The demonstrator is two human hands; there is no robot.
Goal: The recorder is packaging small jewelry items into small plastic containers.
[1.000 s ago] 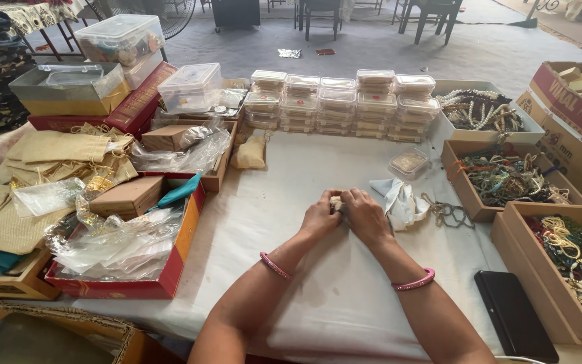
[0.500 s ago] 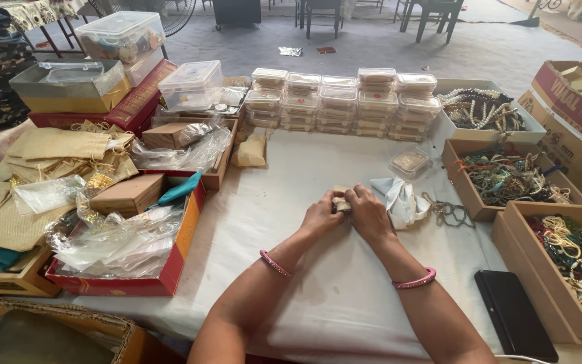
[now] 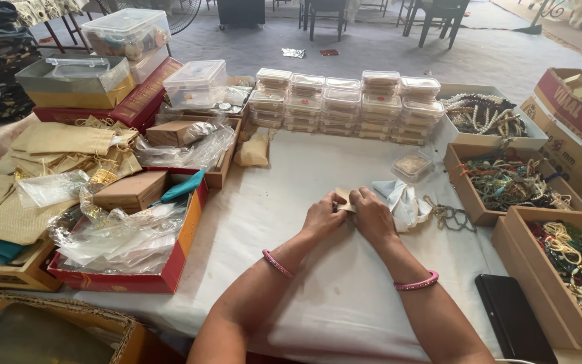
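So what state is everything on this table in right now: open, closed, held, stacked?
left hand: pinching the small beige piece
right hand: pinching the same piece
small beige piece: held between both hands
small clear boxes: lidded, stacked in rows
single clear box: lidded, standing apart
jewellery trays: open, full
black phone: lying flat, screen dark

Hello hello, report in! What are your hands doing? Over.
Left hand and right hand together, pinching a small beige piece above the white tablecloth. Crumpled pale cloth just right of them. Nothing blocking.
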